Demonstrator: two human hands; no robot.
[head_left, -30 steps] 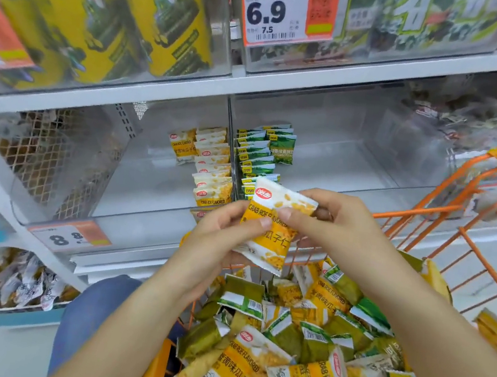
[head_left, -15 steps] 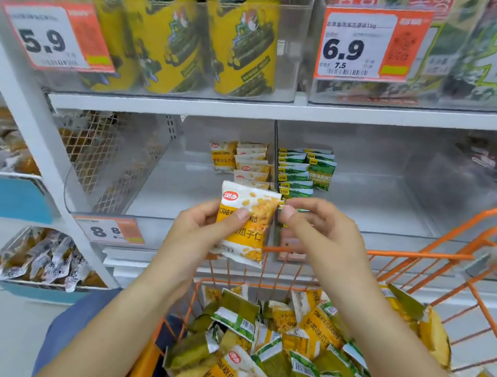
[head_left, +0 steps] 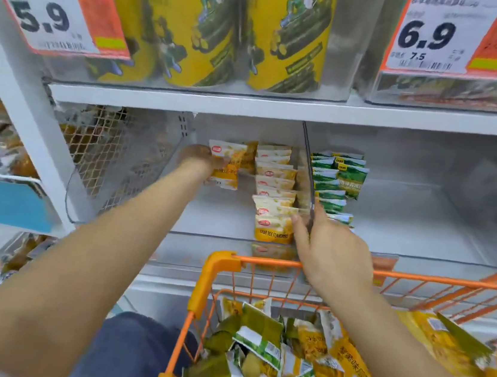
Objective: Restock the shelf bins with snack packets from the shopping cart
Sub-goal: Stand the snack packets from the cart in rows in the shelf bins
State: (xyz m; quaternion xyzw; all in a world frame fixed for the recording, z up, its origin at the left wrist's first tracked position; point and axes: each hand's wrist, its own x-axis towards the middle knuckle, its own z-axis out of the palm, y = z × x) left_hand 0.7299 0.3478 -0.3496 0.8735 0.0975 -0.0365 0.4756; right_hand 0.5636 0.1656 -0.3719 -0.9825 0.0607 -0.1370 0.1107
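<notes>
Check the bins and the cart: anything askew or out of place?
Mostly tidy. Yellow packets and green packets stand in neat rows either side of the divider. Oddities: one yellow packet sits low at the bin's front edge, off its row, and the cart load is a mixed, crumpled heap.

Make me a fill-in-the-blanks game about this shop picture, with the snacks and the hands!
1. The left hand holds a yellow packet inside the clear ____ on the shelf.
2. The green packets stand to the ____ of the clear divider.
3. The shopping cart full of packets is coloured ____.
4. The price tag at top left reads ____.

Missing words: bin; right; orange; 5.9
</notes>
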